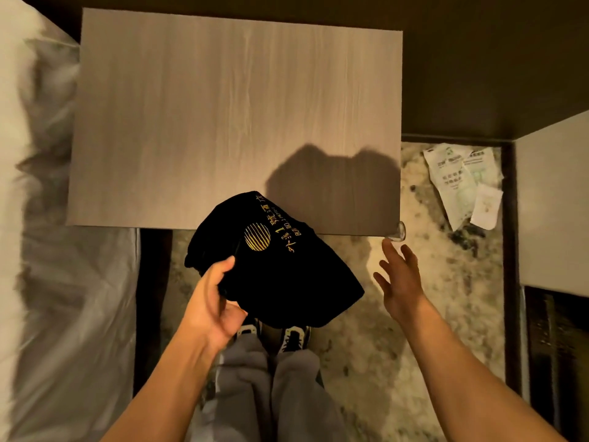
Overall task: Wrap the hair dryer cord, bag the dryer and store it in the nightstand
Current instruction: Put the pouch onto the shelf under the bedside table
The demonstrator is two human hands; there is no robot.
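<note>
Black cloth drawstring bag (280, 266) with gold lettering hangs over the front edge of the wood-grain nightstand (223, 116), gripped at its gathered left end by the left hand (213, 295), thumb on top and fingers curled beneath. To the bag's right and apart from it, the right hand (398, 275) spreads its fingers wide, holding nothing, fingertips near a small clear knob (399, 233) at the nightstand's front corner. Crumpled paper slips (462, 183) lie on the patterned floor beyond.

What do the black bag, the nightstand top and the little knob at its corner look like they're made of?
Bag: soft matte black cloth, probably; it folds limply in the left hand, with gold print. Nightstand top: pale wood-grain board, likely laminate, smooth with a low sheen. Knob: clear glass or acrylic, see-through and glinting.
</note>
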